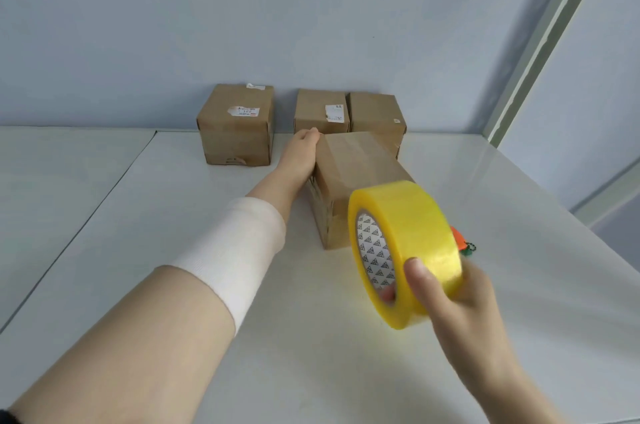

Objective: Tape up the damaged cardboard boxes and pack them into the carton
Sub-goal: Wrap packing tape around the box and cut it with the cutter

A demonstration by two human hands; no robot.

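Note:
A brown cardboard box (353,178) lies in the middle of the white table, its long side running away from me. My left hand (299,153) reaches along the box's left side and holds its far left corner; the fingertips are hidden behind the box. My right hand (450,299) grips a yellow roll of tape (412,243) in the air just in front of the box, thumb on the outer rim and fingers through the core.
Three more cardboard boxes stand against the back wall: one at the left (237,126), two side by side (320,112) (375,115) behind the near box. A small orange object with a green chain (462,242) lies behind the tape roll. The table (173,216) has a seam at the left.

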